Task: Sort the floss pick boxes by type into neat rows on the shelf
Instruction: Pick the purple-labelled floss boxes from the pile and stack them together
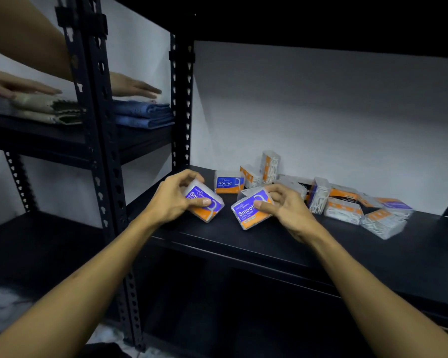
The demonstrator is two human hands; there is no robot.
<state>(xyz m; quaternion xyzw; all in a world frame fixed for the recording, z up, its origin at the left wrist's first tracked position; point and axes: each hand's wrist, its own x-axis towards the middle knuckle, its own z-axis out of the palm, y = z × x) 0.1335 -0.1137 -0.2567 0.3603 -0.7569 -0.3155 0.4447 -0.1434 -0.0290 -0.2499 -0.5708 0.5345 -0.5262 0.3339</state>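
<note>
— What are you gripping?

— Your left hand (177, 200) clasps a clear box (204, 202) of floss picks; your right hand (282, 206) pinches a "Smooth" box (251, 211), both near the shelf (243, 244) front edge.

— Beyond them?

— A "Round" box (229, 182) stands just behind; a jumbled pile (347, 202) lies to your right.

Two clear plastic purple-and-orange "Smooth" floss pick boxes (204, 202) (251, 210) sit tilted at the black metal shelf (243, 244) front. At two o'clock, a jumbled pile of similar boxes (347, 202), one reading "Round" (228, 182); other labels seem too blurred to read.

Both arms outstretched, fingers (201, 202) curled.
</note>
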